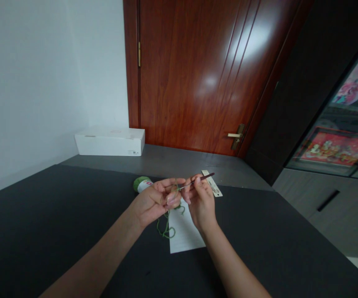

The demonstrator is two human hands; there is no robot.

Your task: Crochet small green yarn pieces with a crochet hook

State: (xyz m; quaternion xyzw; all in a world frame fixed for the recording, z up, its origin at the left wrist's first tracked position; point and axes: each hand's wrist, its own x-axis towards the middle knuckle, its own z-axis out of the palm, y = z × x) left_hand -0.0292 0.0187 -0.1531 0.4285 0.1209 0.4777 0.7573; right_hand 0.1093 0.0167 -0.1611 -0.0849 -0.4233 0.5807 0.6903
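Observation:
My right hand (202, 200) is closed around a crochet hook (204, 177) with a dark handle and a thin metal shaft. The hook's tip points left and meets green yarn at the fingers of my left hand (158, 198). That hand pinches the yarn between thumb and fingertips, with the index finger stretched toward the hook. A loose strand of green yarn (167, 236) hangs in loops below my left hand. Behind my left wrist lies a ball of green yarn (141, 182) with a white label, partly covered. The stitches at the fingertips are too small to make out.
Under my hands a sheet of white paper (185, 238) lies on the dark table (129, 265). A pale card-like strip (216, 189) lies beyond my right hand. A white box (110, 142) stands at the back left, before a brown door (191, 82). A cabinet (322, 207) is on the right.

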